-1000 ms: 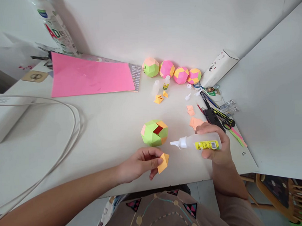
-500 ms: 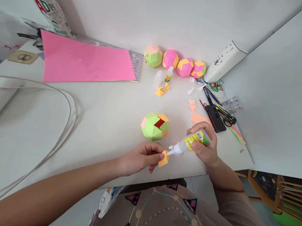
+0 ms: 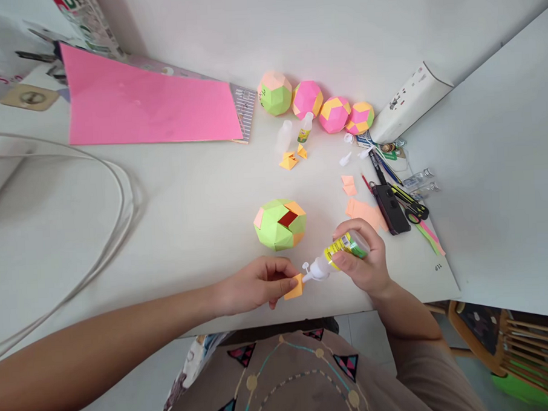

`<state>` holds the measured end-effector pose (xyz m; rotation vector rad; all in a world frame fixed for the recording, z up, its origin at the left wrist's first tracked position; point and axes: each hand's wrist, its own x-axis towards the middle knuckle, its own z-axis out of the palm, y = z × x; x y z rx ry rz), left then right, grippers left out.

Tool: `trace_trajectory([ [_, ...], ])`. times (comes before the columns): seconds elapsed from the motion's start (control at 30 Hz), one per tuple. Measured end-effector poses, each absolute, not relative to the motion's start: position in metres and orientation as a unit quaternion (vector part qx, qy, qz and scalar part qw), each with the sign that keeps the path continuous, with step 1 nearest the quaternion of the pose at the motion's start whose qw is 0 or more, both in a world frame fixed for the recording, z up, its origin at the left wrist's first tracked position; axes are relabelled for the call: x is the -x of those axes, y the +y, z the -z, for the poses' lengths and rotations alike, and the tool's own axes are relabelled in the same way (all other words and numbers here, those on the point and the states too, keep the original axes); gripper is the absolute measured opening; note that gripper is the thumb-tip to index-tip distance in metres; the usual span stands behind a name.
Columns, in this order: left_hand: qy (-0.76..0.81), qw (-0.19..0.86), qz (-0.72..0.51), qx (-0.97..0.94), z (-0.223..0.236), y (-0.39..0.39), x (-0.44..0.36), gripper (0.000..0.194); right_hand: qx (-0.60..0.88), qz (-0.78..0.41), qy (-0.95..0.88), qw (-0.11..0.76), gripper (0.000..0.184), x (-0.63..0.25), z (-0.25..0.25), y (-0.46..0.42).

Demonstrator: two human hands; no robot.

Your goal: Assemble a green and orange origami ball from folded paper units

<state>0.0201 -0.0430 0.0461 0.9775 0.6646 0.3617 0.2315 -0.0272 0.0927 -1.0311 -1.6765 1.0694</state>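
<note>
Between the thumb and fingers of my left hand (image 3: 266, 283) is a small folded orange paper piece (image 3: 294, 289). My right hand (image 3: 365, 259) is wrapped round a clear glue bottle (image 3: 344, 249) with a yellow label, tilted so its white nozzle meets the edge of the orange piece. Just beyond my left hand sits a green paper ball (image 3: 278, 226) with orange and peach facets and a dark red diamond-shaped opening. Two folded orange pieces (image 3: 289, 161) lie farther back, beside a small glue bottle (image 3: 304, 129) and a whitish bottle (image 3: 285, 134).
Several finished paper balls (image 3: 307, 99) line the wall. Pink paper (image 3: 151, 108) covers the back left, near looping white cables (image 3: 123, 194). Peach paper pieces (image 3: 365, 212), a black phone-like case (image 3: 391, 208), scissors (image 3: 415, 211) and pens crowd the right side.
The glue bottle has tipped a little and shifted left with my right hand, its nozzle still at the orange piece. The whole view has shifted slightly.
</note>
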Motion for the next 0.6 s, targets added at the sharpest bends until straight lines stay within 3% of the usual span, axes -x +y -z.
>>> trace_trajectory([
  [0.23, 0.319, 0.767, -0.196, -0.522, -0.043, -0.048, -0.021, 0.029, 0.47, -0.501, -0.59, 0.425, 0.025, -0.226, -0.091, -0.024],
  [0.43, 0.311, 0.596, -0.282, -0.684, -0.038, -0.052, -0.02, 0.021, 0.517, -0.549, -0.516, 0.406, 0.029, -0.221, -0.083, -0.02],
  [0.6, 0.278, 0.538, -0.31, -0.733, -0.034, -0.054, -0.018, 0.023, 0.538, -0.565, -0.483, 0.398, 0.032, -0.222, -0.073, -0.019],
])
